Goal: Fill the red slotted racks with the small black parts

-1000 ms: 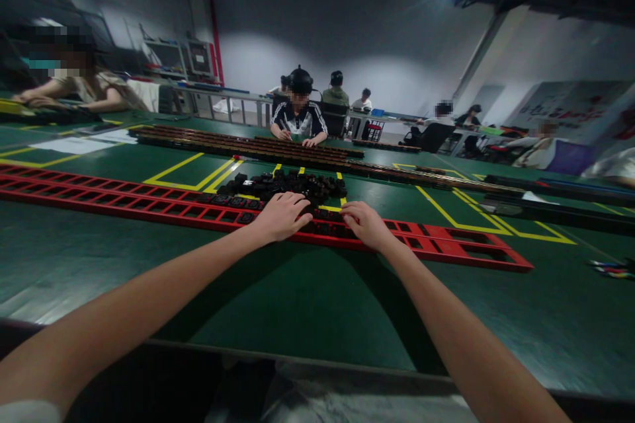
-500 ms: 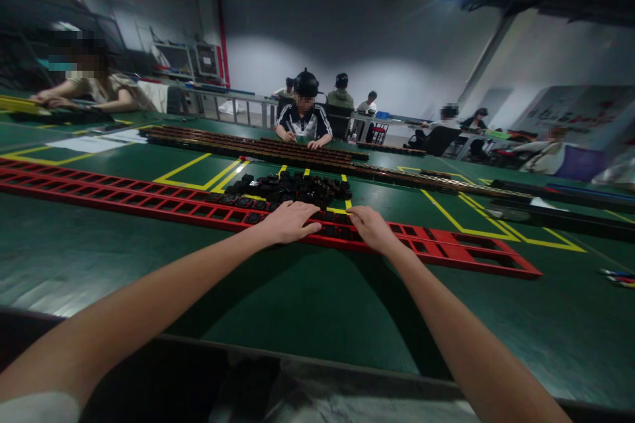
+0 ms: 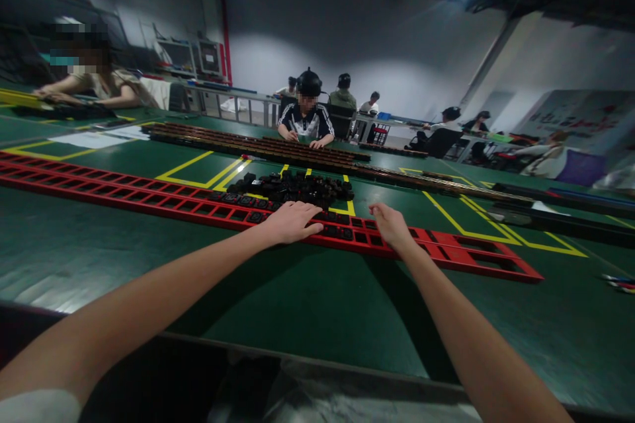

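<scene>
Black square modules [image 3: 346, 234] beside the released left hand [image 3: 292, 221] could tilt if pressed unevenly; whether the right hand [image 3: 391, 225] grasps anything is unclear.

The green tabletop [image 3: 307, 307] looks smooth and half glossy, with a pale shine at the left, and the yellow lines [image 3: 188, 183] on it resemble matt tape. The red frame [image 3: 456, 248] is smooth, of metal or plastic, one cannot tell which, while the black blocks [image 3: 297, 186] look like dull plastic. The white sheets [image 3: 89, 139] seem to be paper, and the long strips [image 3: 248, 144] have a coppery metallic gloss.
</scene>
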### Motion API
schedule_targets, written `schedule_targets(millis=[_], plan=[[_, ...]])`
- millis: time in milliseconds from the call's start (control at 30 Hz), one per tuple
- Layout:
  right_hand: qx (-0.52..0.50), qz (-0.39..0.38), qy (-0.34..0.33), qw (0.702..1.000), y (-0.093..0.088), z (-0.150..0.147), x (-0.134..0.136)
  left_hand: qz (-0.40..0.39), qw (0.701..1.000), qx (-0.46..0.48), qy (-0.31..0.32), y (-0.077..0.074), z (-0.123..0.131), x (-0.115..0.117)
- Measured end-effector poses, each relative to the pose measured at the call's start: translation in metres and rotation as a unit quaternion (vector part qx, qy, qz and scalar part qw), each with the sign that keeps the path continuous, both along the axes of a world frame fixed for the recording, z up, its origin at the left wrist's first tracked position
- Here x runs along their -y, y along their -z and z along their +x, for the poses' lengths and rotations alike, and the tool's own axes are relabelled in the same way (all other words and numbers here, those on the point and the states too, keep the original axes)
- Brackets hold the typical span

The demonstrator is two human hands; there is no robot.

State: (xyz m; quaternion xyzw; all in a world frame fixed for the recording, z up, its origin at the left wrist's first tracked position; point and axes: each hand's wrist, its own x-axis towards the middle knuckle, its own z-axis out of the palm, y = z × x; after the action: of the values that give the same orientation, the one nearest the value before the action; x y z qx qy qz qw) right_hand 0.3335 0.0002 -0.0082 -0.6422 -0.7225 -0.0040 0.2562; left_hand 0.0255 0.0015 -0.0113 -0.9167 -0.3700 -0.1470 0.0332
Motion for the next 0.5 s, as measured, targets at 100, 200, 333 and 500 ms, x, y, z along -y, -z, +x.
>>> schedule_targets(millis=[100, 200, 333, 500], plan=[[0.004, -0.010, 0.005, 1.000, 0.002, -0.001, 0.000, -0.003, 1.000, -0.006, -0.001, -0.001, 0.000, 0.001], [0.018, -0.038, 0.009, 0.999, 0.002, -0.005, 0.000, -0.002, 1.000, -0.010, -0.003, -0.001, 0.001, 0.002], [0.042, -0.070, 0.002, 0.997, -0.001, -0.008, 0.003, 0.001, 1.000, -0.007, -0.002, -0.001, 0.000, 0.003], [0.083, -0.105, 0.006, 0.991, -0.005, -0.012, 0.005, -0.001, 1.000, -0.006, -0.002, -0.001, 0.000, 0.003]])
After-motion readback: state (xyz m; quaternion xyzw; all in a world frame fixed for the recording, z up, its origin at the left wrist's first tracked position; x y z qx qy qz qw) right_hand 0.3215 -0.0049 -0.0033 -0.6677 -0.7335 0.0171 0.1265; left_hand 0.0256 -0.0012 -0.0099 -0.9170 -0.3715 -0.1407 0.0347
